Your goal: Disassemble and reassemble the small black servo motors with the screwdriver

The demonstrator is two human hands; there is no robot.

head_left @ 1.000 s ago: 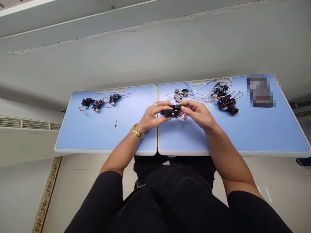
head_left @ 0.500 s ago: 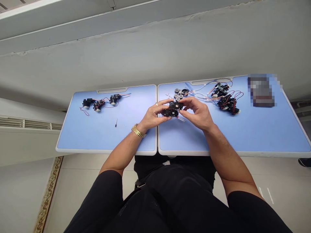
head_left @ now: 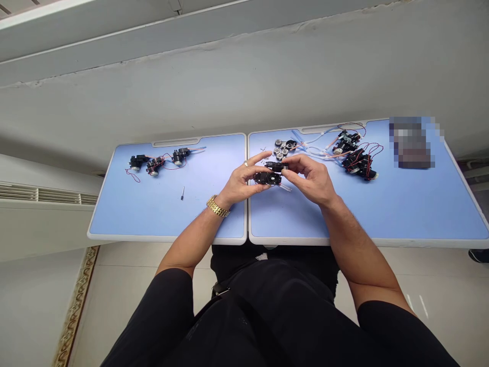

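Note:
Between thumb and fingers my left hand [head_left: 243, 181] grips a black plastic gearbox housing [head_left: 266, 178] with a pale round spot inside and thin wires trailing from its right side. A smaller black plastic cover [head_left: 275, 166] is pinched in my right hand [head_left: 308, 177], just above the housing and seen nearly edge-on. Whether the two parts touch, I cannot tell. Behind my hands lies a cluster of small silvery round parts [head_left: 280, 152] beside a black round part [head_left: 291, 145]. Tiny screws [head_left: 263, 150] are scattered left of them.
Several black motor assemblies with red wires [head_left: 359, 164] sit right of my hands, joined to blue cables [head_left: 315, 138]. More wired assemblies [head_left: 155, 165] lie on the left table. A small screwdriver [head_left: 182, 193] rests nearer. A blurred dark object [head_left: 412, 145] occupies the far right.
The cover in my right hand has tilted from showing its broad face to nearly edge-on. My left index finger has lifted off it. The housing stays in my left hand.

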